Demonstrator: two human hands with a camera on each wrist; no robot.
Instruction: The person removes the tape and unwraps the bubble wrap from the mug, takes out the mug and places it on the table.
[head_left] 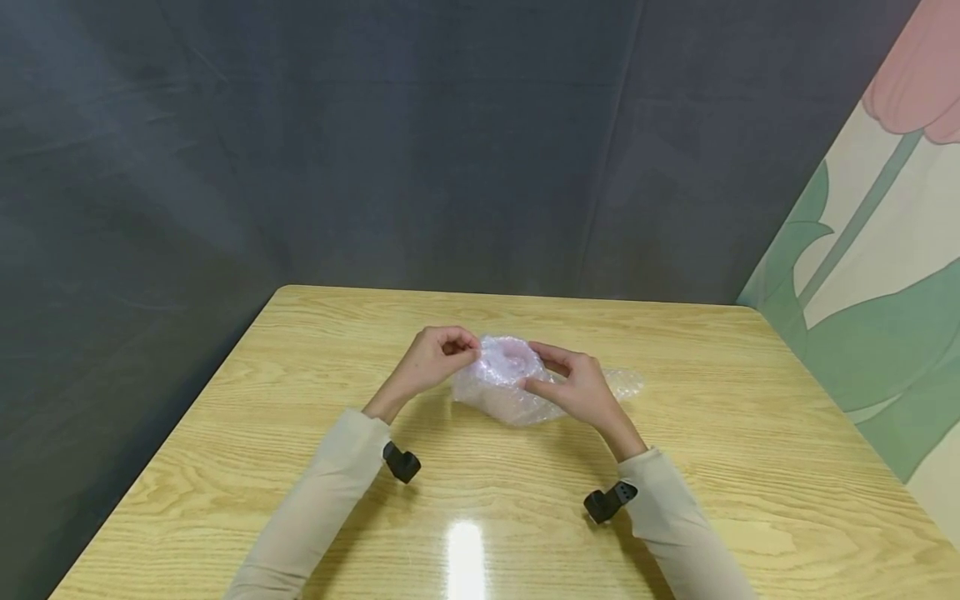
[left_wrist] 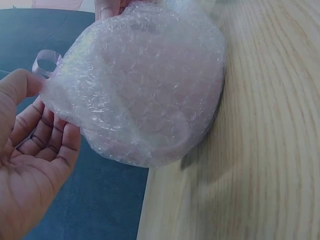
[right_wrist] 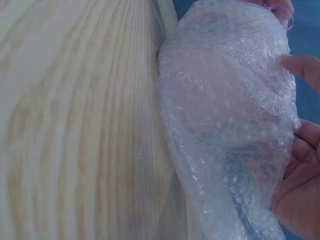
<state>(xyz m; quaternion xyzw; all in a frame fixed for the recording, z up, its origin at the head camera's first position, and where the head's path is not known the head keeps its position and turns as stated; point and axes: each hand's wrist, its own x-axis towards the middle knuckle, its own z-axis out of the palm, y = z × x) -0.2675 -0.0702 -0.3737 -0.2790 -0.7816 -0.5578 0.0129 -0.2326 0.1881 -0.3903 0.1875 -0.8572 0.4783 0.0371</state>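
Observation:
A pale pink, rounded thing wrapped in clear bubble wrap [head_left: 498, 392] rests on the table in front of me; the wrap blurs what is inside. My left hand [head_left: 442, 354] pinches the wrap's upper left edge between thumb and forefinger, its other fingers curled. By that pinch a thin, pale lilac loop of tape or ribbon [left_wrist: 47, 62] sticks out. From the other side, my right hand [head_left: 577, 383] holds the bundle, thumb on the near side and fingers on the far side. In the right wrist view, its thumb [right_wrist: 300, 65] presses against the bubble wrap [right_wrist: 225, 90].
A loose tail of bubble wrap [head_left: 624, 383] trails to the right behind my right hand. The wood-grain table [head_left: 262, 433] has a dark curtain [head_left: 450, 150] along its back and left. A wall with a painted flower [head_left: 885, 333] stands at the right.

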